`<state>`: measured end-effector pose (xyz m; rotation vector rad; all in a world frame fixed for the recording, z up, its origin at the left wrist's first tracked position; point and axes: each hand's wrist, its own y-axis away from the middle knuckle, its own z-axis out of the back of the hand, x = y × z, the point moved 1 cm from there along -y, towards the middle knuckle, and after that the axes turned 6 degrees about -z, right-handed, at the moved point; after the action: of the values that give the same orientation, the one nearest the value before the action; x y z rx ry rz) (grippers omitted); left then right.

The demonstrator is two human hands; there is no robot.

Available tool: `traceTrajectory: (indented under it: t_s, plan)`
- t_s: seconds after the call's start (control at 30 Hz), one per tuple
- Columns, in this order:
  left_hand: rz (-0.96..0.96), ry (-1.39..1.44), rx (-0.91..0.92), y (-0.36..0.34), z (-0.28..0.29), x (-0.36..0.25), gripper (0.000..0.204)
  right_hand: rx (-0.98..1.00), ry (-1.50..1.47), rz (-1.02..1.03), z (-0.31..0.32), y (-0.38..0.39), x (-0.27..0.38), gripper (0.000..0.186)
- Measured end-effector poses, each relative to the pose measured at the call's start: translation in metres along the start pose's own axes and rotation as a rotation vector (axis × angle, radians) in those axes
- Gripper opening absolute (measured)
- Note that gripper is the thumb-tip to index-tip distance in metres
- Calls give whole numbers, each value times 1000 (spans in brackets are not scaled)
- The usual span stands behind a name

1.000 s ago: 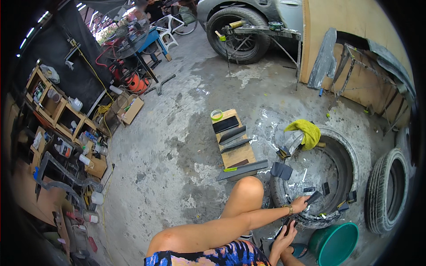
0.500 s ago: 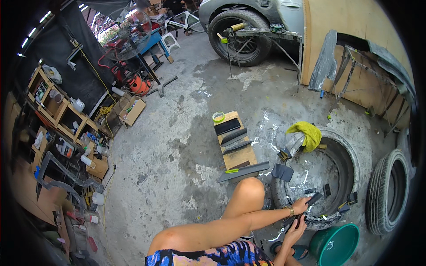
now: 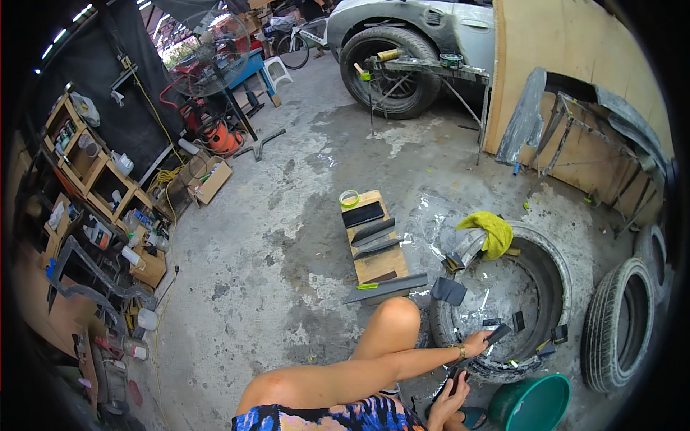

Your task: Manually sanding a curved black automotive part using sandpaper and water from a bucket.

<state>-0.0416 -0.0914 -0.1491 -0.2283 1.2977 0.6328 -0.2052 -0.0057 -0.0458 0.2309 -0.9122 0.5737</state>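
My left hand, with a watch on its wrist, reaches over the near rim of a tire lying flat on the floor. Its fingers close on a dark flat block. Nearer to me, my right hand is wrapped around a long dark piece, partly hidden by the fingers. A gap separates the two hands. Small dark blocks and a dark square sheet rest on and inside the tire. A yellow-green cloth drapes over its far left rim. The green basin stands beside my right hand.
Left of the tire, a wooden board carries several dark strips and a roll of green tape. Another tire leans upright at the right. Farther off are a car wheel, a standing fan and cluttered wooden shelves.
My right hand has drawn back from my left, toward me, with the long dark piece. My left hand keeps its block over the tire. The whole view has shifted slightly.
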Motion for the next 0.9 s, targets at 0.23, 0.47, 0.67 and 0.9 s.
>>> traceTrajectory:
  t_s: [0.23,0.47,0.67,0.9]
  plan:
    - [-75,-45,-29,-3,6,-2,50,-48,57,37,0,-38,1,41]
    - [-49,-47,-36,2,7,-5,48,-64,-57,15,-2,-41,-16,42]
    - [-94,-34,-38,6,12,-19,48,-45,-47,-132,37,-66,-35,38]
    - [-69,-59,2,-4,10,-5,48,697,219,-107,81,-41,53,83]
